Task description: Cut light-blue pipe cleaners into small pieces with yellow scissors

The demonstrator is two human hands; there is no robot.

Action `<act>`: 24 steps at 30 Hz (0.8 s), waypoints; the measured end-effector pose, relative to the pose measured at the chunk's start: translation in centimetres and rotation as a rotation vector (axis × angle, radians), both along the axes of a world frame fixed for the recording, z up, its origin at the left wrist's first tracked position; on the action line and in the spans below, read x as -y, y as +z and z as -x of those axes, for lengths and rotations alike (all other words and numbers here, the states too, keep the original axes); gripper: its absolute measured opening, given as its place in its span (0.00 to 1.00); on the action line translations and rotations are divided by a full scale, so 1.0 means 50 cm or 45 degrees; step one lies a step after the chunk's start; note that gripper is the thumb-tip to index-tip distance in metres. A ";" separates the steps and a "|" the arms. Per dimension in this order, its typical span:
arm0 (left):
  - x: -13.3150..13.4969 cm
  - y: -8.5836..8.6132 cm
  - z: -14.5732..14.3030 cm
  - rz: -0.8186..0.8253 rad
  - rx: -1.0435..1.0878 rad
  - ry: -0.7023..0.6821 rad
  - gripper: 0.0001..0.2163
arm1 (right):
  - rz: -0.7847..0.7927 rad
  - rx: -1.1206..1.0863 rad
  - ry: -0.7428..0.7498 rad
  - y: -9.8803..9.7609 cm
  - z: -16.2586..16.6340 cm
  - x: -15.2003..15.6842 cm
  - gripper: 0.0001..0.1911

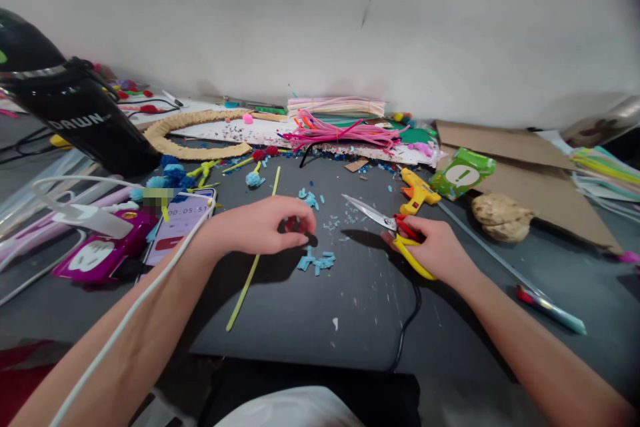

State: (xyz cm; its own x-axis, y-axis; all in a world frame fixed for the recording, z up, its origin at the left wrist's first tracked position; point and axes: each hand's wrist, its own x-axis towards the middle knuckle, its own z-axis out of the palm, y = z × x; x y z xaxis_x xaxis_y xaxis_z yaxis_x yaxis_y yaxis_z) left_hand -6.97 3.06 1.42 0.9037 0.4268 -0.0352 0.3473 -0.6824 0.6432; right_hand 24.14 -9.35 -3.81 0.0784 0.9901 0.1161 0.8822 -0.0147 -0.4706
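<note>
My right hand (437, 243) grips scissors (377, 213) by their red and yellow handles. The blades look closed and point up and left over the dark grey table. My left hand (267, 223) hovers left of centre, fingers loosely curled, with a gap between thumb and fingers and nothing visible in it. Beneath its wrist side lies a yellow-green pipe cleaner (245, 293), partly covered by the hand. Just right of my left hand is a small pile of cut light-blue strips (316, 261). More blue strips (311, 199) and tiny clippings (345, 217) are scattered behind it.
A yellow glue gun (417, 190) and a green packet (465, 173) stand beyond my right hand. Pink pipe cleaners (345, 133) lie at the back, near a beige wrapped ring (165, 133). On the left are a black bottle (90, 113), a phone (183, 223) and a purple power bank (107, 250); a white cable crosses my left forearm.
</note>
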 end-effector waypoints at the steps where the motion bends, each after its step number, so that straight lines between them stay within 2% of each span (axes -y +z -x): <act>1: 0.003 -0.004 -0.001 0.027 -0.031 -0.036 0.07 | 0.003 0.001 0.001 0.001 0.000 0.000 0.18; 6: 0.010 -0.034 -0.009 0.068 -0.082 -0.109 0.11 | 0.020 0.018 0.003 0.001 0.000 0.000 0.20; 11: 0.005 -0.037 -0.012 -0.019 -0.113 -0.112 0.05 | 0.029 0.026 0.013 -0.001 -0.002 0.000 0.20; 16: 0.001 -0.024 -0.014 -0.065 -0.052 0.130 0.05 | 0.024 0.018 0.026 -0.002 -0.004 0.001 0.19; 20: 0.007 -0.028 -0.024 -0.047 0.243 0.330 0.05 | -0.026 -0.027 0.021 -0.003 0.003 0.004 0.19; 24: 0.010 -0.037 -0.031 -0.036 0.432 0.403 0.07 | -0.074 -0.035 0.040 -0.004 0.009 0.006 0.18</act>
